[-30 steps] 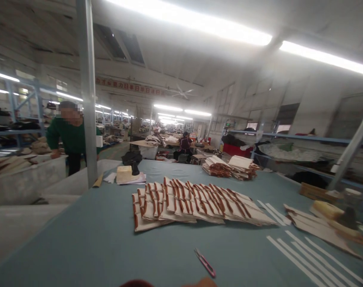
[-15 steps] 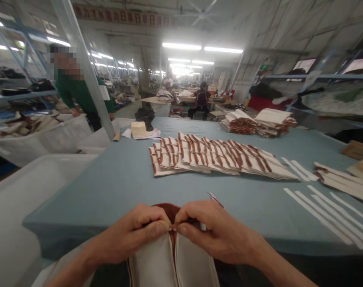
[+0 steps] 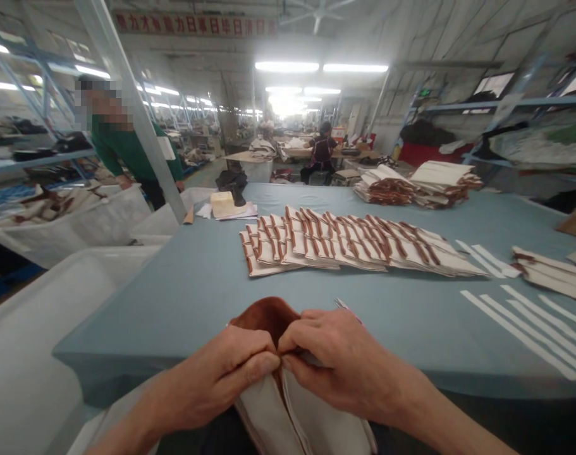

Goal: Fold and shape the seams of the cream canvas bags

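A cream fabric piece [image 3: 323, 401] with a brown inner side hangs at the near edge of the blue-covered table [image 3: 174, 303]. Both hands pinch its upper edges on either side of a central slit, fingertips almost touching. My left hand [image 3: 226, 366] is closed on the left edge, and my right hand [image 3: 332, 360] is closed on the right edge. Behind the right hand lies a small pair of snips [image 3: 347, 309], partly covered by it. Farther back, a fanned row of cream pieces with brown trim [image 3: 335, 243] lies across the table.
White strips [image 3: 520, 328] and more folded cream pieces [image 3: 557, 272] lie at the right. Stacks [image 3: 387, 184] stand at the back, and a yellowish block [image 3: 222, 204] at the back left. White bins [image 3: 93, 221], a metal post [image 3: 136, 107] and a person in green [image 3: 126, 148] are left.
The top of the fabric has risen and opened, showing more of the brown inside. Its lower part has swung to the right. Both hands keep their pinch, and the view has shifted slightly.
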Demonstrator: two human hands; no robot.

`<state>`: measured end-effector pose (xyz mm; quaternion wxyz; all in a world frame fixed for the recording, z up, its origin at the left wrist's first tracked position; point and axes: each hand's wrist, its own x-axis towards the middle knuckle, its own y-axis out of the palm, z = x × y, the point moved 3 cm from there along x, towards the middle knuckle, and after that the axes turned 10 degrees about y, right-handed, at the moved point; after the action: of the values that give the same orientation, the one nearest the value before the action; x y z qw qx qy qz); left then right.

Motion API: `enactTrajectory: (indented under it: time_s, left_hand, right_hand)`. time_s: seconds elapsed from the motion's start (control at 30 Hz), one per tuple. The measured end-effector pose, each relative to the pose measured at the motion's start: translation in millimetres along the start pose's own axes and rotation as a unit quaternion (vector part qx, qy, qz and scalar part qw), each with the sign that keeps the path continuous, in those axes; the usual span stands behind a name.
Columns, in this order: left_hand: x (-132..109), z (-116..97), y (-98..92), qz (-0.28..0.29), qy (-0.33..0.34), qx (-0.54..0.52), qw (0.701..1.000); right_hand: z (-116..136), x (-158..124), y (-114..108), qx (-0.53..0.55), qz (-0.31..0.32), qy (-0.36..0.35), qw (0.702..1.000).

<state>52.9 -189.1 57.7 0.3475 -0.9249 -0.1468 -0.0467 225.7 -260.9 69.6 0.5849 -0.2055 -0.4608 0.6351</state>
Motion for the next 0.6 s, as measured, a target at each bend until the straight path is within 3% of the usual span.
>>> enactTrajectory:
  time_s: [0.13, 0.23, 0.33, 0.43, 0.6]
  left_hand:
    - [4.6, 4.9, 3.8, -0.043, 0.002, 0.094, 0.995]
    - [13.9, 18.0, 3.4, -0.082, -0.013, 0.07, 0.994]
    - [21.2, 28.8, 5.1, -0.078, -0.024, 0.026, 0.996]
    - [22.5, 31.4, 10.7, -0.063, -0.015, 0.015, 0.998]
    - [20.2, 33.4, 18.0, -0.118, 0.001, 0.05, 0.992]
  right_hand:
    - [-7.4, 1.4, 3.6, -0.039, -0.009, 0.01, 0.999]
    - [-20.0, 8.4, 5.9, -0.068, -0.001, 0.032, 0.997]
    - [-30.1, 12.5, 6.0, -0.066, 0.016, 0.047, 0.997]
    - [-32.0, 9.3, 3.5, -0.061, 0.026, 0.036, 0.997]
    - [-35.2, 0.8, 1.0, -0.038, 0.046, 0.037, 0.998]
